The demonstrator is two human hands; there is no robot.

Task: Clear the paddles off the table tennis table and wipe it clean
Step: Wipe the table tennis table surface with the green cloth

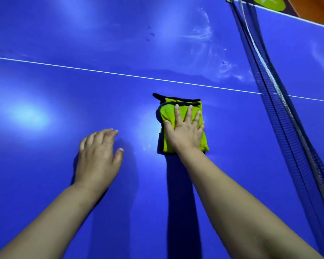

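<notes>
Fingers of right hand spread flat on green cloth, left hand relaxed, holding nothing

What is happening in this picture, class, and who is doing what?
A person is wiping a blue table tennis table with a folded green cloth. The right hand presses flat on the cloth close to the net, while the left hand seems to rest, fingers relaxed, on the bare surface beside it. No paddles are in view. Whitish smears show beyond the white line.
</notes>
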